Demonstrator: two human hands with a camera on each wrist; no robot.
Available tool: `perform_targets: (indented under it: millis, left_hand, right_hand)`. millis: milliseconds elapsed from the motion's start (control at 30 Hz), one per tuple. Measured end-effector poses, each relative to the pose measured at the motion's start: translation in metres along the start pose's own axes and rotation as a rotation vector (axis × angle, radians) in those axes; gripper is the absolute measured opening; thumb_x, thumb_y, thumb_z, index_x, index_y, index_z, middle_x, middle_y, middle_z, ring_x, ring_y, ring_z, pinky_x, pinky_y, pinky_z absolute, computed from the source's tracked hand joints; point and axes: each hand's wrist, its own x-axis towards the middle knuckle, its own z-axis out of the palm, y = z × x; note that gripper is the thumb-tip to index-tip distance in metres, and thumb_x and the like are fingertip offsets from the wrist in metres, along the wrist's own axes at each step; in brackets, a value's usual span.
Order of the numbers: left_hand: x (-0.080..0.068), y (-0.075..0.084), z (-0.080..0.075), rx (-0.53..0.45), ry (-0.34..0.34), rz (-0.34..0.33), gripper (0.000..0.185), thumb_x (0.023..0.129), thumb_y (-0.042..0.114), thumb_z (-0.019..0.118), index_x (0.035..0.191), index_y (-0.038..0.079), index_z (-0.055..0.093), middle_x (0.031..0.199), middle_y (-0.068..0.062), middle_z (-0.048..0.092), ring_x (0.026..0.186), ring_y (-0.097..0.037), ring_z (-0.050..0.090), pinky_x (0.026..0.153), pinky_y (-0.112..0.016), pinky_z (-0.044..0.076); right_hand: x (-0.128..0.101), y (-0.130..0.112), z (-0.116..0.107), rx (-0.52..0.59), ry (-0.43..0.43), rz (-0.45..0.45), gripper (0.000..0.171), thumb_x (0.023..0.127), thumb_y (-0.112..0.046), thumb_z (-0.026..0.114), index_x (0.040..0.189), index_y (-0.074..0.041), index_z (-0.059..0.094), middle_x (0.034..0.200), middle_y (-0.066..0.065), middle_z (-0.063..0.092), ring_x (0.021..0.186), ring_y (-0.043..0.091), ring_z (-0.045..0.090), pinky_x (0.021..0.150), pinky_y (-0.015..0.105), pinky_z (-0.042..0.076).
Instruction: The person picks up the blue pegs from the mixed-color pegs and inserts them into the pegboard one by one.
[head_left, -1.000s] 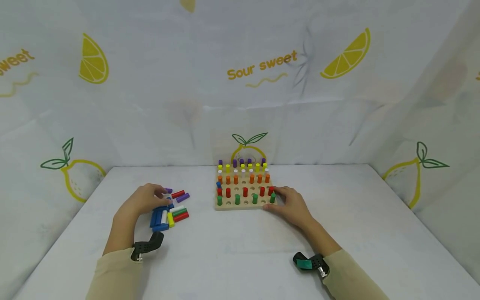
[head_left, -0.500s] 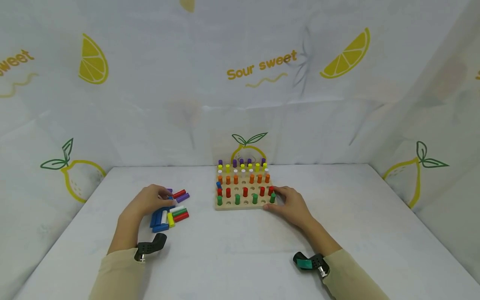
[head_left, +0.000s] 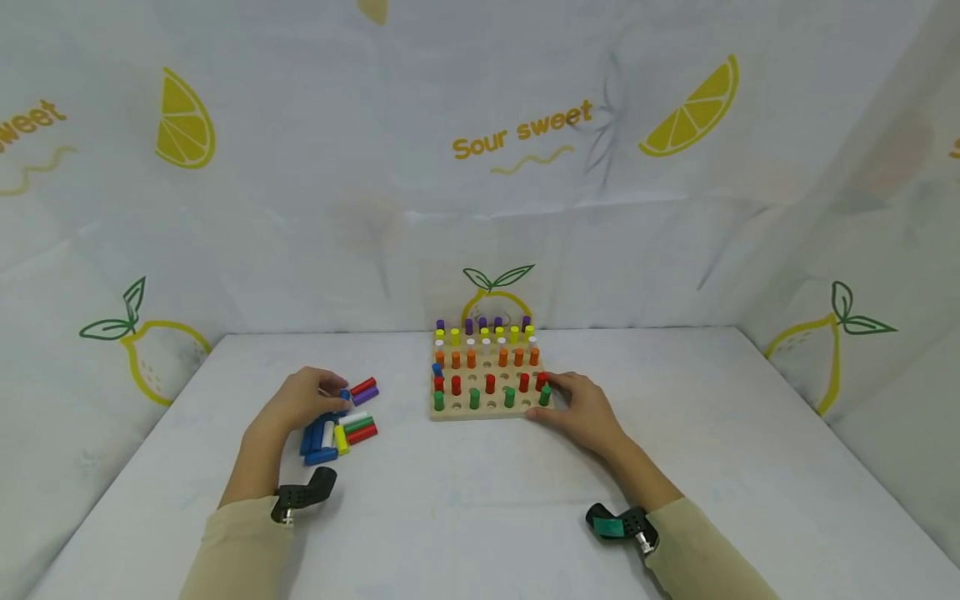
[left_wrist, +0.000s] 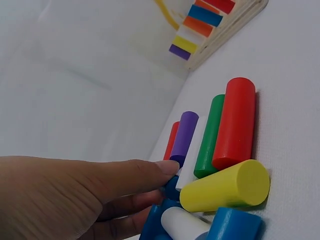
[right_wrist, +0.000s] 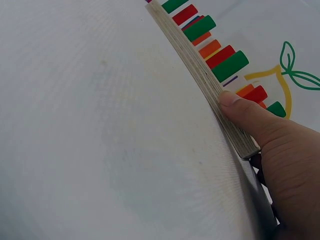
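On the left of the table, my left hand [head_left: 303, 398] reaches over a loose pile of coloured pegs. Its thumb and fingers pinch a blue peg [left_wrist: 172, 188], partly hidden behind the thumb in the left wrist view. Close beyond the fingertips lie a red peg [head_left: 363, 385] and a purple peg [head_left: 366, 396]. The wooden pegboard [head_left: 450, 416] stands at the middle, with rows of upright pegs and some bare holes. My right hand [head_left: 581, 415] grips its near right corner, thumb on the front edge [right_wrist: 200, 75] and fingers along the right side.
Nearer in the pile lie a yellow peg [left_wrist: 227, 187], a green peg [left_wrist: 210, 135], white pegs and several blue pegs [head_left: 321, 456]. The white table [head_left: 480, 517] ends at a printed cloth backdrop [head_left: 337, 225] behind the board.
My left hand has shifted slightly right, and a blue peg now shows at its fingertips. The far red peg has slid a little right. My right hand has stayed on the board.
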Motion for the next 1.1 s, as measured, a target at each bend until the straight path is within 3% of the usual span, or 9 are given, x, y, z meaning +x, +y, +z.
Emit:
perform_targets:
  millis: [300,600,900,1100]
  left_hand:
    - [-0.002,0.002,0.0,0.048,0.0,-0.013,0.035,0.093,0.016,0.07,0.124,0.001,0.068,0.106,-0.019,0.07,0.09,-0.026,0.063,0.089,-0.05,0.058]
    - [-0.003,-0.001,-0.001,0.069,0.002,0.019,0.033,0.094,0.013,0.068,0.123,0.0,0.068,0.102,-0.018,0.068,0.088,-0.026,0.06,0.084,-0.045,0.058]
    - [-0.002,0.0,-0.005,0.039,0.065,0.07,0.033,0.096,0.012,0.064,0.127,-0.001,0.065,0.114,-0.022,0.069,0.103,-0.035,0.064,0.095,-0.054,0.056]
    - [0.0,0.009,-0.005,0.01,0.112,0.106,0.041,0.099,0.014,0.062,0.14,0.008,0.058,0.123,-0.024,0.066,0.112,-0.039,0.063,0.095,-0.054,0.057]
  right_hand:
    - [-0.001,-0.001,-0.001,-0.01,0.003,0.0,0.076,0.08,-0.045,0.083,0.141,-0.007,0.059,0.135,0.016,0.065,0.133,0.037,0.054,0.113,0.057,0.043]
    - [-0.001,-0.001,0.0,-0.003,0.004,0.006,0.077,0.08,-0.045,0.083,0.141,-0.007,0.058,0.136,0.016,0.064,0.134,0.038,0.053,0.113,0.057,0.042]
    - [-0.001,0.0,0.001,-0.017,0.008,0.003,0.077,0.08,-0.047,0.083,0.141,-0.006,0.058,0.137,0.016,0.064,0.135,0.038,0.053,0.113,0.057,0.043]
    - [0.0,0.0,0.001,-0.02,0.008,0.001,0.077,0.08,-0.046,0.083,0.141,-0.006,0.058,0.135,0.016,0.064,0.133,0.038,0.054,0.112,0.057,0.043]
